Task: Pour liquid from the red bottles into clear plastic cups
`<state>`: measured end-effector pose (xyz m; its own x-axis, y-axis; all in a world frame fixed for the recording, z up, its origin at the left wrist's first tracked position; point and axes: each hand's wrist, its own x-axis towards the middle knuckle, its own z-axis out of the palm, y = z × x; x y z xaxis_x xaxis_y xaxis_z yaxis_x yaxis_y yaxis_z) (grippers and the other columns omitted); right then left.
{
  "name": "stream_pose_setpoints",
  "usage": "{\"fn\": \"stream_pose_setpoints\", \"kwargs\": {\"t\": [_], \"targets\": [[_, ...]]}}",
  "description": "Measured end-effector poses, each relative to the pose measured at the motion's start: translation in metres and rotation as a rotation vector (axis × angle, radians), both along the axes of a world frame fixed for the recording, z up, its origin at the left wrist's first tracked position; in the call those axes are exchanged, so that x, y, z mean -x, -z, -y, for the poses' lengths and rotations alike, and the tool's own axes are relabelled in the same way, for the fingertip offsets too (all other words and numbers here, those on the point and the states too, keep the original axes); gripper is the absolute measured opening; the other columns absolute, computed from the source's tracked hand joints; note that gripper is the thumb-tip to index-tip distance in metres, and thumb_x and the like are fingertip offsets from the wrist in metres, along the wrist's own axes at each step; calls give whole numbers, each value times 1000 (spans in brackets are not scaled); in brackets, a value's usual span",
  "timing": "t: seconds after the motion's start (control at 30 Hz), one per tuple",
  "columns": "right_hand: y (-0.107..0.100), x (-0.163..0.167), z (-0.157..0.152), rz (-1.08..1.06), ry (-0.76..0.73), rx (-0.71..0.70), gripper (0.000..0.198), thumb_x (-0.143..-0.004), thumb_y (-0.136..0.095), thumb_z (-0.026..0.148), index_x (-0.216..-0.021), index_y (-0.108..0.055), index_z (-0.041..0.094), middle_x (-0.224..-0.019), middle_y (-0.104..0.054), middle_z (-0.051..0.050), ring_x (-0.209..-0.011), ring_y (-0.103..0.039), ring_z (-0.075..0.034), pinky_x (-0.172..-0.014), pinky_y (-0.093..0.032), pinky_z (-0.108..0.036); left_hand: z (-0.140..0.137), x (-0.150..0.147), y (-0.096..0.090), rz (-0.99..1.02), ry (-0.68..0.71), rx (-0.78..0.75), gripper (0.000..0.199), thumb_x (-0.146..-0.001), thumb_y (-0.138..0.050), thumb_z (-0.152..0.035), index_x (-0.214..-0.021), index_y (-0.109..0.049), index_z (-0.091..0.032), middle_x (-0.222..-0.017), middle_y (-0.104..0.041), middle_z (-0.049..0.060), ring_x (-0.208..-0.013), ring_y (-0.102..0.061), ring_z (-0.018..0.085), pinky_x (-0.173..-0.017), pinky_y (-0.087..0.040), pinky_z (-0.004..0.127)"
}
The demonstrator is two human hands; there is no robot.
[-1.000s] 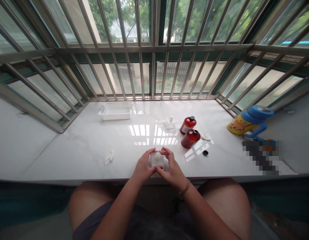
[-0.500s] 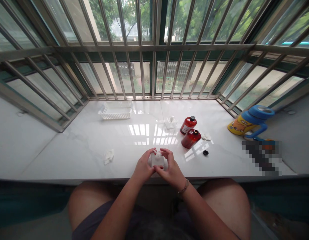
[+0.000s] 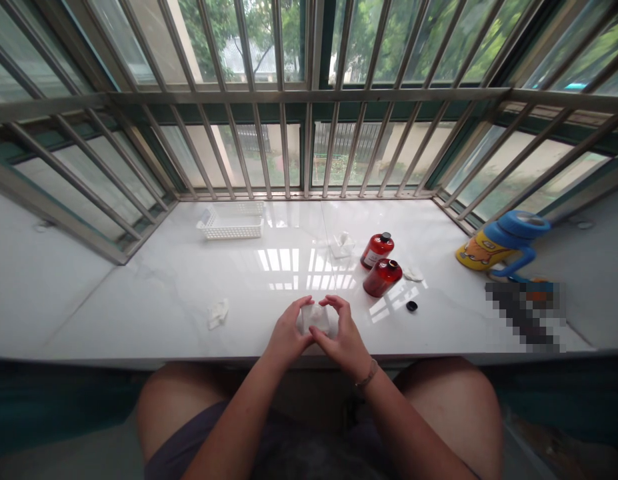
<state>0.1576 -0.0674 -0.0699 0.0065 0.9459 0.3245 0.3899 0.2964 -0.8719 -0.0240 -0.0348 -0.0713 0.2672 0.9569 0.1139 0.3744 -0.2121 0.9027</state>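
My left hand [image 3: 289, 328] and my right hand [image 3: 339, 327] meet near the counter's front edge, fingers curled around a small clear square bottle [image 3: 315, 321]. A whitish patch shows at its middle; its underside is hidden by my fingers. Beyond my hands stands a similar clear bottle [image 3: 343, 245] with a whitish top. Right of it are two red bottles: the rear one [image 3: 377, 251] has a black cap and a label, while the front one [image 3: 382, 279] has an uncapped neck. A loose black cap [image 3: 411, 306] lies to their right.
Crumpled white tissue [image 3: 218, 314] lies at left, another tissue [image 3: 413, 273] beside the red bottles. A white perforated basket [image 3: 233, 232] stands at the back left. On the right are a blue and yellow jug [image 3: 499, 245] and a pixelated dark object [image 3: 523, 317]. Metal bars [image 3: 309, 97] line the window.
The held bottle has turned between my hands, so its knob-like top no longer stands out as before. My fingers have shifted slightly around it. Everything on the counter stays in place.
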Motion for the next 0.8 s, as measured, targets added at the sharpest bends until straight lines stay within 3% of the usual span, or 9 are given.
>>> {"fn": "stream_pose_setpoints", "kwargs": {"t": [0.1, 0.27, 0.5, 0.63, 0.8], "targets": [[-1, 0, -1, -17, -49, 37, 73, -87, -79, 31, -149, -40, 25, -134, -66, -13, -128, -67, -31, -118, -51, -56, 0, 0, 0, 3, -5, 1, 79, -75, -92, -30, -146, -57, -29, -145, -69, 8, -135, -66, 31, -119, -51, 52], [-4, -1, -1, -36, -32, -8, 70, -90, -70, 25, -152, -39, 27, -148, -57, -14, -143, -55, -31, -128, -42, -57, 1, 0, 0, 11, 1, -15, 76, -77, -87, -22, -147, -57, -28, -145, -68, 8, -135, -66, 30, -120, -50, 50], [-3, 3, -5, 17, 16, 32, 69, -86, -79, 31, -147, -46, 27, -132, -63, -12, -127, -65, -32, -114, -54, -55, 1, 0, 1, -2, 0, -19, 76, -77, -88, -24, -146, -57, -28, -145, -69, 8, -134, -66, 30, -119, -50, 50], [-7, 3, -9, -14, 60, 40, 57, -90, -78, 34, -141, -52, 28, -124, -70, -9, -121, -69, -30, -114, -54, -55, 1, -1, 1, 4, -2, -27, 76, -77, -88, -23, -146, -57, -27, -147, -68, 9, -137, -65, 31, -121, -49, 50], [-19, -3, -8, -182, 50, 43, 60, -90, -83, 37, -141, -52, 29, -127, -72, -10, -123, -71, -29, -118, -51, -56, 2, -1, 0, 24, 2, -22, 77, -75, -95, -33, -143, -59, -27, -146, -68, 9, -137, -65, 32, -121, -48, 52]]}}
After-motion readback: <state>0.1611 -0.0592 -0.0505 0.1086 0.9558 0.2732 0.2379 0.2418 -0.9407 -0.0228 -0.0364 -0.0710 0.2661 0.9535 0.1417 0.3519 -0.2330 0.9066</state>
